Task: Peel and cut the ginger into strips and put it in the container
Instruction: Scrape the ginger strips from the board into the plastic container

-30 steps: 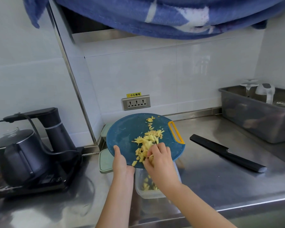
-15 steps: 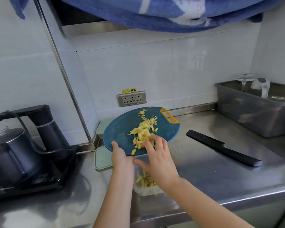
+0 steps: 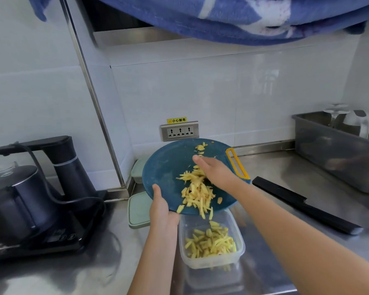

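Observation:
A round blue cutting board point(image 3: 168, 167) with a yellow handle is held tilted above a clear plastic container point(image 3: 238, 241). My left hand point(image 3: 161, 207) grips the board's lower left edge, thumb on top. My right hand point(image 3: 215, 171) lies flat on the board's upper part, fingers straight, against the yellow ginger strips point(image 3: 197, 192). The strips are sliding off the board's low edge. More ginger strips point(image 3: 211, 242) lie in the container.
A black knife point(image 3: 303, 204) lies on the steel counter to the right. A grey bin point(image 3: 332, 154) with glassware stands at the far right. A pale green lid point(image 3: 139, 209) lies left of the container. A black kettle set point(image 3: 30, 199) fills the left side.
My right hand has moved from the board's lower edge up to its upper part. More ginger strips now lie in the container. The view has shifted closer.

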